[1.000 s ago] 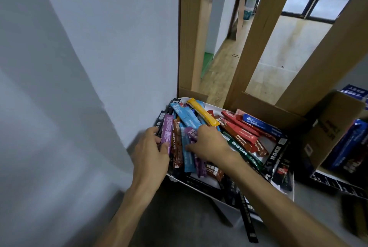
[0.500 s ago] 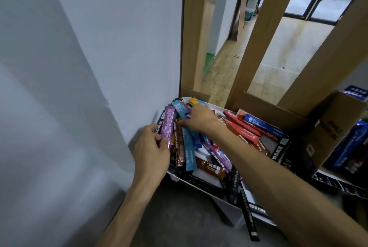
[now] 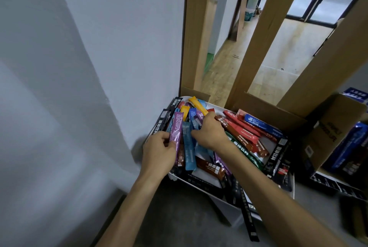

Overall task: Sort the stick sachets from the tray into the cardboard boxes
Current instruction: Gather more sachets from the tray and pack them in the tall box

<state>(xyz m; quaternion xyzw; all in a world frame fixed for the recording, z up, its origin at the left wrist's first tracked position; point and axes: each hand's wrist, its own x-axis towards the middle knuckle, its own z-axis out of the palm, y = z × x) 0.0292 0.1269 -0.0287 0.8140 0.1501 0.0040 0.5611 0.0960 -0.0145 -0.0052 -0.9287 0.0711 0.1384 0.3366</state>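
A white tray (image 3: 211, 184) holds a loose pile of stick sachets in purple, blue, orange, red, green, brown and black. My left hand (image 3: 158, 152) at the tray's left edge pinches a purple sachet (image 3: 176, 133) upright between thumb and fingers. My right hand (image 3: 209, 131) lies on the pile just right of it, fingers curled around a purple sachet (image 3: 199, 116) beside a blue sachet (image 3: 193, 120). An open cardboard box (image 3: 326, 137) at the right holds blue sachets (image 3: 350, 145).
A grey wall (image 3: 99, 67) rises close on the left. Wooden posts (image 3: 264, 33) stand behind the tray. Black sachets (image 3: 248, 219) hang over the tray's front edge. A black printed box (image 3: 338, 186) lies flat at the right.
My right hand has shifted within the pile, first up to the far end and then back a little, now gripping a purple sachet. My left hand stays at the left edge with its purple sachet.
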